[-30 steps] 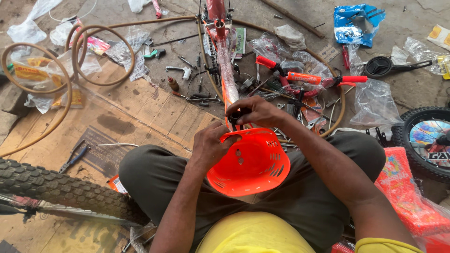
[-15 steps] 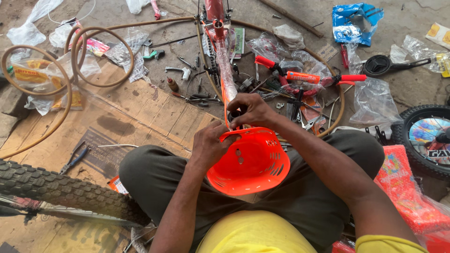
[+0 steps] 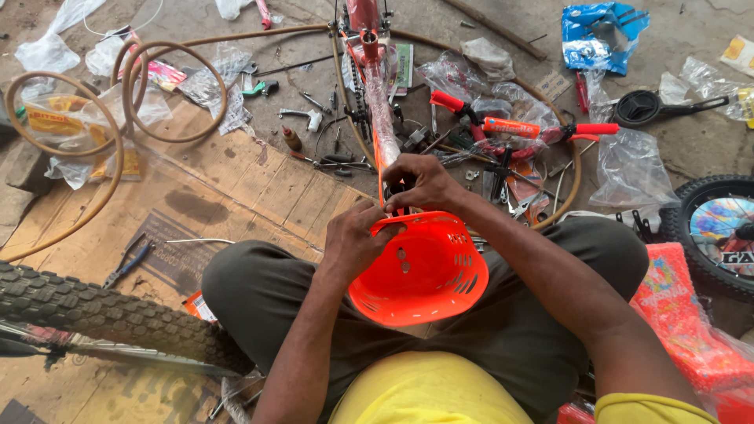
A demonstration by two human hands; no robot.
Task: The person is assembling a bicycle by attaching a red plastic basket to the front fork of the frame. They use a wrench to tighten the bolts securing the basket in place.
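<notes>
A: Orange plastic, moulded as a small bicycle basket (image 3: 424, 271) with slotted walls, sits at the centre of the view, resting over the lap of the seated person. Which hand holds it?

B: The left hand (image 3: 357, 239) grips the basket's far-left rim, fingers curled over the edge and thumb inside. The right hand (image 3: 420, 182) is closed in a narrow pinch just beyond the far rim, at the point where the basket meets the red bicycle frame wrapped in clear plastic (image 3: 377, 110). What the fingertips pinch is too small to tell.

A: And the frame's position?

B: It runs from the basket straight toward the far edge of the scene, lying on the concrete floor.

A: Surroundings on the right?

B: Red handlebars with orange grips (image 3: 518, 129) lie just right of the frame among clear plastic bags and loose metal parts. A small black wheel with a coloured disc (image 3: 719, 232) lies at the right edge, and a blue plastic bag (image 3: 601, 31) lies far right.

A: On the left?

B: A flattened brown cardboard sheet (image 3: 196, 196) covers the floor; blue-handled pliers (image 3: 129, 259) rest on it. Coils of tan rubber hose (image 3: 169, 90) lie far left, and a knobby black tyre (image 3: 102, 318) crosses the near-left corner.
</notes>
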